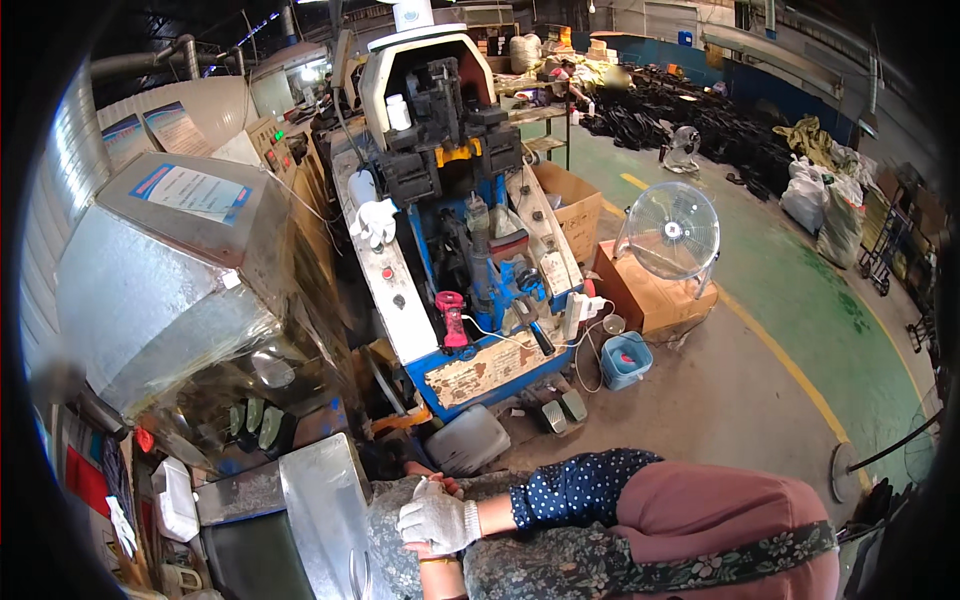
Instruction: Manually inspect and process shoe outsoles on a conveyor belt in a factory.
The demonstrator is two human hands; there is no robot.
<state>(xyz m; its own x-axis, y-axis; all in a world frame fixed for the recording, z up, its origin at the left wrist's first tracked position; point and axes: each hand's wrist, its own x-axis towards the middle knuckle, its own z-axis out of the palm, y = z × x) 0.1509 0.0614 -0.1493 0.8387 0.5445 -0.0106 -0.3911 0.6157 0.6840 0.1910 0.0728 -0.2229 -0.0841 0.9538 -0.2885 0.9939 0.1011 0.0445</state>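
My right hand [438, 518], in a whitish knit glove below a dotted navy sleeve, lies across my left wrist with its fingers curled over it. My left hand [440, 480] is bare and mostly hidden beneath the glove. Only its bent fingers show past the far side, and what they hold, if anything, is hidden. A thin yellow bracelet [437, 560] circles my left forearm. Both hands rest over a dark floral apron [550, 568], beside a metal-topped surface [325, 500].
Ahead stands a blue and white machine [400, 325] carrying a pink-red handheld tool [452, 318] and a white glove [374, 222]. A sheet-metal hood [150, 290] is at left. Rightward are a fan [672, 230] on a carton [645, 300] and a blue bucket [625, 362].
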